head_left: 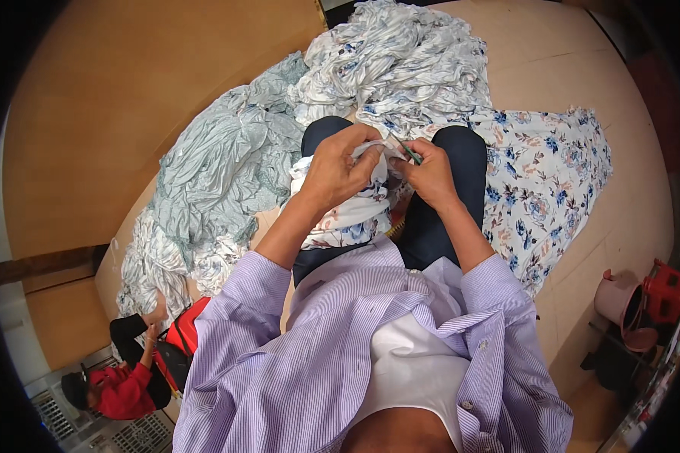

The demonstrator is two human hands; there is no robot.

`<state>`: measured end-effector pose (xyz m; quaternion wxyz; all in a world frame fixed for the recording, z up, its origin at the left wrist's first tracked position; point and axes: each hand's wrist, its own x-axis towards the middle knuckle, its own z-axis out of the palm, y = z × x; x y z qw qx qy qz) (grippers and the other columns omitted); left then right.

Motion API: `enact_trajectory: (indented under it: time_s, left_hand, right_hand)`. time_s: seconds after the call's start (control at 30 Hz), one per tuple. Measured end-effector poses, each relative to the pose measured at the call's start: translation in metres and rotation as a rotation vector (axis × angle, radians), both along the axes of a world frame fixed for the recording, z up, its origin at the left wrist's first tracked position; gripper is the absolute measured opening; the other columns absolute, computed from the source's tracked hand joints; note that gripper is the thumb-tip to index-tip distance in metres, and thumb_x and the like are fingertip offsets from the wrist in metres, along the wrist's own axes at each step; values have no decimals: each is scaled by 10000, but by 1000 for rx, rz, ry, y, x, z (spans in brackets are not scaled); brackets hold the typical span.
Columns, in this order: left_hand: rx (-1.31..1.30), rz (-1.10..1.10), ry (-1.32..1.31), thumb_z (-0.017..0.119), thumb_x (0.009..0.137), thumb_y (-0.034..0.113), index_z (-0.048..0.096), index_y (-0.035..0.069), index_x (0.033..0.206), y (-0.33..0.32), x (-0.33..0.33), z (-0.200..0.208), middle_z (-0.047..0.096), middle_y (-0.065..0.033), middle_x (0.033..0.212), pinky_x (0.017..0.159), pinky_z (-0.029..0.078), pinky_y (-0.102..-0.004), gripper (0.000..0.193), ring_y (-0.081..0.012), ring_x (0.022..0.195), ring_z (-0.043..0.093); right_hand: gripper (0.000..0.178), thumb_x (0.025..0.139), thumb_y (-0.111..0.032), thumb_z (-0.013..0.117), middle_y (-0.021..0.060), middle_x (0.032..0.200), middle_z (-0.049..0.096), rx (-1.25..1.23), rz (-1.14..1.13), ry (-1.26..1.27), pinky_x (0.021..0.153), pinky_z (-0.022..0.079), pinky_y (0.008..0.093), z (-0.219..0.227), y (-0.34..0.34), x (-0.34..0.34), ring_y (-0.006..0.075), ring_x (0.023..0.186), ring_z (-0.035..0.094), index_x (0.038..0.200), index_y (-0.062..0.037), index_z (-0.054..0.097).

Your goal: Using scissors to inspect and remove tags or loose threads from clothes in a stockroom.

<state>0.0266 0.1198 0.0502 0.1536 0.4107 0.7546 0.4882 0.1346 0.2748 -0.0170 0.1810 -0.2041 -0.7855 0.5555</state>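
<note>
Floral fabric [347,223], white with blue and peach flowers, lies bunched across my lap. My left hand [340,167] is closed on a pale edge of it, pinching it between thumb and fingers above my knees. Close beside it, my right hand [433,175] grips a small green-handled tool [411,153], whose tip points toward the pinched edge. The tool's exact kind is too small to make out. A flat spread of the same floral fabric [540,170] extends to the right of my right knee.
A large heap of floral cloth [393,57] lies ahead of my knees. Grey-green patterned cloth [223,155] is piled to the left, along a brown panel [143,98]. A person in red [125,389] sits at lower left. A pink bucket [618,298] and a red container [665,291] stand at right.
</note>
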Motion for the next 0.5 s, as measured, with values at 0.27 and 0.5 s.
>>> enact_trajectory:
  time_s: [0.27,0.5]
  left_hand:
    - [141,10,-264,592,882,67,615,10,932,-11,-13,18,591,-29,810,625,386,-188,80,-95,678,488]
    - [231,-41,-551,606,857,85,626,37,898,-11,-29,34,568,-8,721,569,371,-198,66,-66,622,456]
  right_hand:
    - [117,769,-29,701,-18,745,561,-226,55,-40,600,358,174,17,1,-2,59,652,445,841,-28,610]
    - [119,788,-55,702,-16,738,549,-387,131,11,611,365,184,28,5,4,64,656,443,829,-25,594]
